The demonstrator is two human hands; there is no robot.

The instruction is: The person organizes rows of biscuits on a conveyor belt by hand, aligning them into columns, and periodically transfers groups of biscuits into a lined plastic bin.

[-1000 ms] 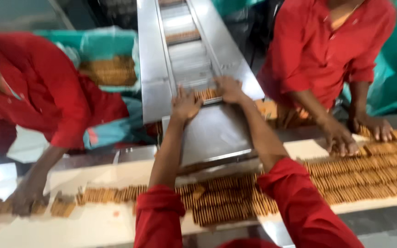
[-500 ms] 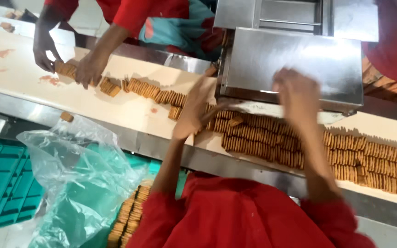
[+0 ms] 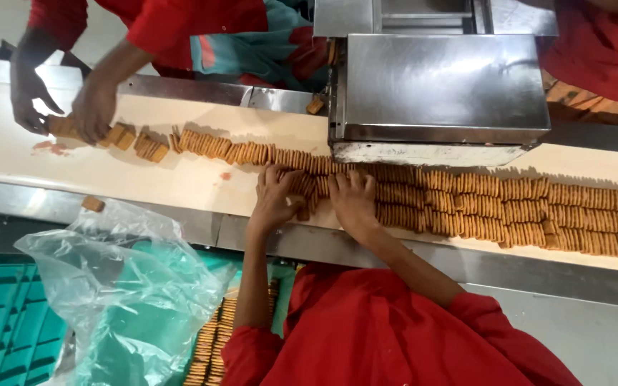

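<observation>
Cream-coloured conveyor belt [image 3: 180, 179] is running across the head view, with a boxy stainless-steel chute [image 3: 441, 89] hanging over its far edge. Long rows of round golden-brown biscuits standing on edge [image 3: 509, 207] are lying along the belt beneath and to the right of that chute. The person's left hand [image 3: 277, 196] and right hand [image 3: 353, 200] are pressing flat on the near rows, side by side, fingers spread; each grip is loose and wide, closing on nothing. To bunch a stack cleanly, I'd judge, palms should be squeezing inward evenly so no biscuit tips. Across the belt a co-worker's hands [image 3: 73, 107] are gathering a looser line. Below the belt, a crumpled clear plastic bag [image 3: 116, 286] is lining a teal crate [image 3: 1, 322].
</observation>
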